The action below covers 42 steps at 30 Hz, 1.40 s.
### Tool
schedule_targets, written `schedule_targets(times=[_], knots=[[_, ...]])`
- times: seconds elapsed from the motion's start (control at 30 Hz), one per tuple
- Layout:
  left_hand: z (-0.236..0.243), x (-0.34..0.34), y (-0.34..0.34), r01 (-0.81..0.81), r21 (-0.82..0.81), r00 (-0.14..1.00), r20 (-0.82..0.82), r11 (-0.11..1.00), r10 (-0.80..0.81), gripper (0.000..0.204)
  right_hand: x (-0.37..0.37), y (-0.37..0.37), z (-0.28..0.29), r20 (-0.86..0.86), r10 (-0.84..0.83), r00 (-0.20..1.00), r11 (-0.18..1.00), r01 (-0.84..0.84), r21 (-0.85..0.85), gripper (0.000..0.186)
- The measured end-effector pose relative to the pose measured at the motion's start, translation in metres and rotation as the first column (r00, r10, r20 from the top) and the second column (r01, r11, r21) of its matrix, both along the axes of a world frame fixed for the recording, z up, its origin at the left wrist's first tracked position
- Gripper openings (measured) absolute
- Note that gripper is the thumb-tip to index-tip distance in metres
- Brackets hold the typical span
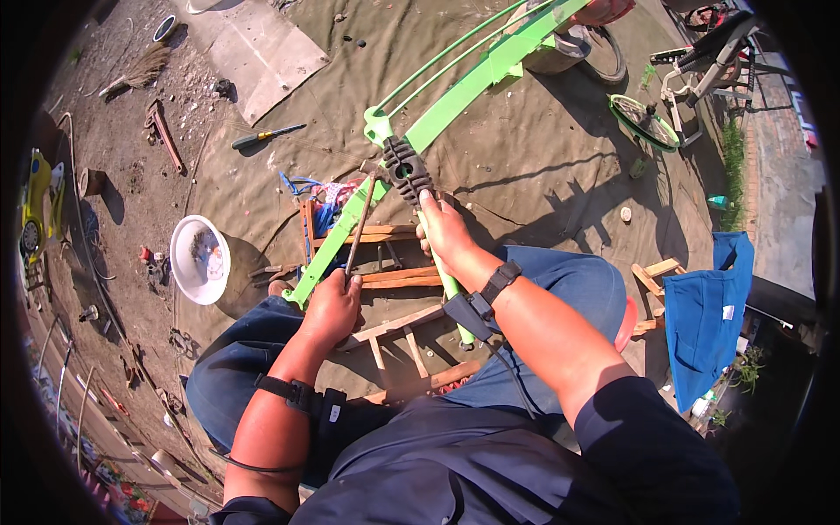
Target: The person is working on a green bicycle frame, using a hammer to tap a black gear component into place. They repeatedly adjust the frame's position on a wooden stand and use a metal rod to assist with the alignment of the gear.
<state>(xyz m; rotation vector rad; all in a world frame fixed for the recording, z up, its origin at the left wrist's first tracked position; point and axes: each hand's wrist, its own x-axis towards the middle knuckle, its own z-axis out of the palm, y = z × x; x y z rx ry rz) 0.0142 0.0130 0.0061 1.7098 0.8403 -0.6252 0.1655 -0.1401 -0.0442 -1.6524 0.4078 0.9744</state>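
Note:
A long bright-green metal frame [462, 98] slants across my lap, from the upper right down to the left. At its joint sits a black ribbed rubber piece [405, 171] with a round hole. Just below that piece, my right hand [444, 231] is wrapped round a green tube [451, 287]. My left hand [334, 308] is closed on the lower end of a thin rusty metal rod [363, 225]. The rod's upper end meets the joint beside the rubber piece; exactly how it touches is unclear. Between my legs is a low wooden frame [404, 278].
A white basin [200, 260] stands at left, with a screwdriver [268, 136] and red pipe wrench [164, 136] beyond it. A blue cloth seat [710, 315] is at right. A green-rimmed wheel [643, 122] lies farther off, near a tyre [607, 56].

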Motion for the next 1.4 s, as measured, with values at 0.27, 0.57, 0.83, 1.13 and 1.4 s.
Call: schedule_targets(times=[0.27, 0.57, 0.83, 1.13, 1.4], knots=[[-0.001, 0.001, 0.000, -0.216, -0.345, 0.976, -0.101, 0.914, 0.192, 0.026, 0.003, -0.004, 0.000, -0.152, 0.005, 0.988, 1.000, -0.004, 0.002, 0.055], [-0.011, -0.005, 0.003, -0.018, -0.083, 0.998, -0.058, 0.996, 0.013, 0.030, 0.003, -0.008, -0.017, -0.047, 0.019, 0.999, 1.000, -0.019, 0.013, 0.059], [-0.008, -0.004, -0.006, 0.014, -0.009, 0.998, 0.056, 1.000, -0.013, 0.028, 0.003, -0.023, -0.062, 0.040, -0.014, 0.999, 0.987, 0.007, 0.159, 0.063], [-0.005, -0.002, -0.008, 0.029, 0.049, 0.999, 0.042, 0.998, -0.031, 0.028, -0.010, -0.002, -0.032, 0.429, 0.377, 0.821, 0.844, -0.113, -0.525, 0.066], [-0.017, -0.010, -0.009, 0.018, 0.043, 0.999, 0.033, 0.999, -0.019, 0.030, -0.002, -0.007, -0.023, 0.058, 0.033, 0.998, 0.993, -0.026, -0.116, 0.066]])
